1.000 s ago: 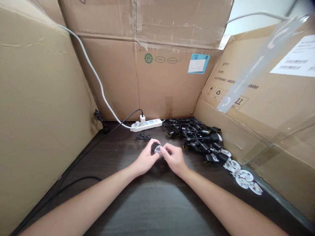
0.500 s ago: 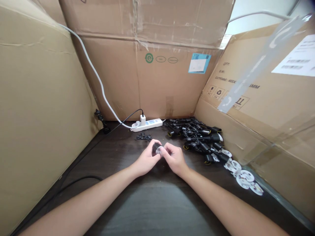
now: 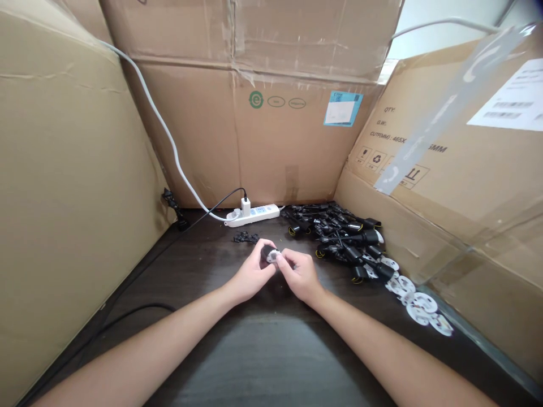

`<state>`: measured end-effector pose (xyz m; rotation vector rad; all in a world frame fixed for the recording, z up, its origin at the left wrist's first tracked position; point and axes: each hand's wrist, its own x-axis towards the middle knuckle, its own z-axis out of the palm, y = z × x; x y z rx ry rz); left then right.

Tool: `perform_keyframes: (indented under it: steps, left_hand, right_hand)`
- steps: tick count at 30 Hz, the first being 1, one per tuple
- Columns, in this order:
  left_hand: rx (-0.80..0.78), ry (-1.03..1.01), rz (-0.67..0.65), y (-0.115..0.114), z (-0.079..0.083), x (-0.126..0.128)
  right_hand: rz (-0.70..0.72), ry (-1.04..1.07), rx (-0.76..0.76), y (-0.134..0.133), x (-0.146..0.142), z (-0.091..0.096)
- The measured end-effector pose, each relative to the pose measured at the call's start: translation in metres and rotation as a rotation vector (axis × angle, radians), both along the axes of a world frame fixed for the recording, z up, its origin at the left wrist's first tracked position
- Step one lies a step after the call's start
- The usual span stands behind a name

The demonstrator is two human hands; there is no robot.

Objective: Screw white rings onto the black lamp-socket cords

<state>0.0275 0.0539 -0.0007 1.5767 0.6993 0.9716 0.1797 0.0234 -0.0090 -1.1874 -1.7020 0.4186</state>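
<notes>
Over the middle of the dark table, my left hand [image 3: 250,277] is closed around a small black cylindrical housing [image 3: 266,250]. A white round disc [image 3: 272,256] sits at the end of the housing that faces me. My right hand [image 3: 301,275] pinches the edge of this disc, its thumb and fingers against it. The fingers hide part of both pieces, so I cannot tell whether the disc is fixed in the housing. Just behind my left hand lies a small bunch of black cable [image 3: 246,237].
A white power strip [image 3: 258,215] with a plugged-in adapter stands at the back. To the right lie a heap of black cylindrical housings with cables [image 3: 339,237] and several white discs [image 3: 424,305]. Cardboard boxes [image 3: 288,147] wall in the table; a black cable [image 3: 144,265] runs along the left.
The white disc has turned slightly and more of its face shows between my fingers. Both hands stay in nearly the same place.
</notes>
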Motion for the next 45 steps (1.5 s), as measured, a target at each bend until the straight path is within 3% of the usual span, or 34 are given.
perform_keyframes:
  steps: [10,30,38,45]
  left_hand:
    - [0.013,0.008,0.023,0.0012,-0.0014,0.0002]
    - [0.044,0.030,0.089,0.0020,-0.0006,0.0002]
    - [-0.021,0.035,0.063,0.0007,-0.0004,-0.0033]
    - [0.036,0.085,0.083,0.0021,-0.0020,-0.0002]
  right_hand:
    - [-0.014,0.143,0.051,-0.0001,-0.0030,-0.0003]
    - [0.079,0.135,-0.084,0.0035,0.0002,-0.0041]
    - [0.117,0.138,-0.131,0.0036,0.0019,-0.0060]
    - [-0.006,0.074,-0.078,0.0035,-0.0002,-0.0026]
